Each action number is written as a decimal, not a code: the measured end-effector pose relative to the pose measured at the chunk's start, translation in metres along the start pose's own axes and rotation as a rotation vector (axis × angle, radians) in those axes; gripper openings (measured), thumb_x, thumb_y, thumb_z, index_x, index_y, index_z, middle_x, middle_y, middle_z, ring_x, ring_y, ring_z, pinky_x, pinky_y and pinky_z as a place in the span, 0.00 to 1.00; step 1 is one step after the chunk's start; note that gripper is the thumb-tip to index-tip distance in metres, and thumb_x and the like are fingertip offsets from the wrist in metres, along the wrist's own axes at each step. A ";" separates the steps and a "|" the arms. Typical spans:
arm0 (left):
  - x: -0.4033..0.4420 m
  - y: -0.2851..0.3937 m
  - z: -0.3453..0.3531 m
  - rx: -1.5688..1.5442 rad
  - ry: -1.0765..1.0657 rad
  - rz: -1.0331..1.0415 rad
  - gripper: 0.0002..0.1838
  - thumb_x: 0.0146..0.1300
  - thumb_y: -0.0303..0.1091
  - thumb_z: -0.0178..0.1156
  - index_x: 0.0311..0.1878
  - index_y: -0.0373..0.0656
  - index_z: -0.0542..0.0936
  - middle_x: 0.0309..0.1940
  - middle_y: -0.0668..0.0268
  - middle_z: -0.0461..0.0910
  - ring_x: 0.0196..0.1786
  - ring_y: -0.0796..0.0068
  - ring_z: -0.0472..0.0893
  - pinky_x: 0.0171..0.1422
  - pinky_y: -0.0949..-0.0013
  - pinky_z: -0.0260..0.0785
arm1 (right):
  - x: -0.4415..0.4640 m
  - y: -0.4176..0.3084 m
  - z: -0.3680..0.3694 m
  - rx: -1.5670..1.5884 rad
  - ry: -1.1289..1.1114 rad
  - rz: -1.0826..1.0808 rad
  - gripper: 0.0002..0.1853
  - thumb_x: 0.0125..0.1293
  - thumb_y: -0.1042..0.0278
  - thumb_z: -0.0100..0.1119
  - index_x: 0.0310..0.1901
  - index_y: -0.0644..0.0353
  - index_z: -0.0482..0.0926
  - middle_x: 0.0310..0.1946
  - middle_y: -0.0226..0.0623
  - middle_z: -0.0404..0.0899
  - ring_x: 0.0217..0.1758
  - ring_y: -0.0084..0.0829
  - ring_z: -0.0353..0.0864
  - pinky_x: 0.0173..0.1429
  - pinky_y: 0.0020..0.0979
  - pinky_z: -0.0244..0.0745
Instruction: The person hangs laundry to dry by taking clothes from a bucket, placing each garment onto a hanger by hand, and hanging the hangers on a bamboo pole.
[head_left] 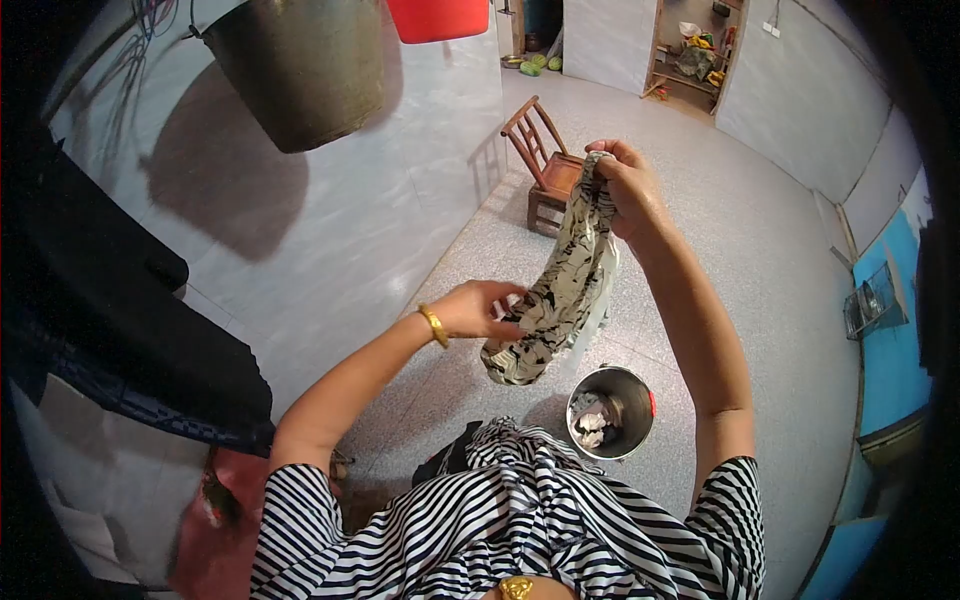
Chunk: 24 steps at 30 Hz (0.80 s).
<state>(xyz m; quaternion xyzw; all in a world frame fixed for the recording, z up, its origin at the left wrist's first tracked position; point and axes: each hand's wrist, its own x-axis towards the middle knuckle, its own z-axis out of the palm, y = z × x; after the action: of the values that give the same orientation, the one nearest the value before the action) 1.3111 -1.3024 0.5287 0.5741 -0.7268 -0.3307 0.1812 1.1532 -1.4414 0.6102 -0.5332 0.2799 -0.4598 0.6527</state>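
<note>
My right hand (622, 190) is raised and closed on the upper end of a patterned cloth (565, 285), pale with dark markings, which hangs down to the left. At the cloth's lower left side is my left hand (485, 310), its fingers apart and curved by the edge; whether they touch it is hard to tell. A gold bracelet circles my left wrist. Below the cloth, a metal bucket (632, 412) stands on the floor with light and dark fabric (592, 420) inside.
A wooden chair (560, 172) stands ahead by the wall. A large dark metal bucket (300, 75) and a red container (440, 18) hang at the upper left. Dark cloth (110, 300) hangs at left. A wire basket (872, 302) is at right.
</note>
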 end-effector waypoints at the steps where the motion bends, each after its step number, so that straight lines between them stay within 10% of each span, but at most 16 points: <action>1: 0.005 0.002 0.007 -0.112 0.062 0.009 0.34 0.39 0.47 0.60 0.49 0.41 0.64 0.33 0.56 0.73 0.33 0.67 0.74 0.38 0.70 0.65 | -0.001 0.002 0.003 0.015 0.009 0.003 0.08 0.47 0.78 0.42 0.32 0.61 0.66 0.19 0.33 0.66 0.17 0.23 0.66 0.20 0.24 0.63; 9: 0.022 0.009 0.032 -0.135 0.118 -0.053 0.23 0.46 0.38 0.55 0.45 0.36 0.67 0.32 0.60 0.74 0.32 0.73 0.74 0.38 0.72 0.66 | -0.007 0.014 0.012 0.017 -0.085 0.091 0.08 0.46 0.78 0.42 0.32 0.61 0.67 0.19 0.31 0.66 0.19 0.21 0.65 0.21 0.23 0.63; 11: 0.011 0.009 0.024 -0.602 0.187 -0.278 0.18 0.48 0.35 0.52 0.42 0.35 0.69 0.30 0.63 0.74 0.30 0.79 0.72 0.35 0.75 0.66 | -0.007 0.019 0.005 -0.093 -0.110 0.053 0.08 0.46 0.78 0.42 0.30 0.62 0.68 0.20 0.30 0.65 0.21 0.19 0.64 0.24 0.21 0.62; 15: -0.002 -0.008 -0.001 -0.483 0.463 0.036 0.11 0.49 0.32 0.47 0.33 0.35 0.72 0.27 0.66 0.73 0.23 0.80 0.71 0.29 0.76 0.67 | 0.001 0.045 -0.016 -0.316 -0.191 -0.078 0.07 0.47 0.79 0.44 0.32 0.63 0.68 0.22 0.28 0.68 0.25 0.18 0.67 0.29 0.19 0.63; 16: -0.007 0.002 -0.009 -0.875 0.469 0.015 0.09 0.49 0.33 0.46 0.29 0.37 0.71 0.23 0.67 0.72 0.22 0.79 0.71 0.28 0.75 0.67 | 0.001 0.051 -0.017 -0.315 -0.193 -0.075 0.07 0.47 0.79 0.44 0.32 0.63 0.68 0.22 0.28 0.68 0.25 0.18 0.67 0.29 0.19 0.63; 19: -0.021 0.030 -0.032 -1.419 0.569 -0.064 0.09 0.50 0.34 0.45 0.24 0.40 0.70 0.19 0.68 0.72 0.21 0.78 0.71 0.26 0.75 0.66 | -0.004 0.057 -0.018 -0.841 -0.139 -0.506 0.08 0.47 0.73 0.52 0.32 0.60 0.69 0.25 0.35 0.70 0.27 0.28 0.71 0.30 0.25 0.65; 24: -0.030 0.036 -0.054 -1.532 0.911 0.054 0.09 0.50 0.37 0.45 0.20 0.44 0.68 0.15 0.70 0.70 0.17 0.78 0.70 0.24 0.75 0.65 | -0.015 0.077 -0.023 -1.376 -0.249 -0.505 0.26 0.44 0.58 0.59 0.43 0.62 0.64 0.39 0.39 0.68 0.38 0.34 0.71 0.37 0.28 0.66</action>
<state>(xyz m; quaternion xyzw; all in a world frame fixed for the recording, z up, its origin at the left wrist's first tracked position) 1.3288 -1.2842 0.5957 0.3537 -0.1771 -0.4612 0.7943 1.1504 -1.4376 0.5290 -0.9177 0.2978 -0.2527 0.0726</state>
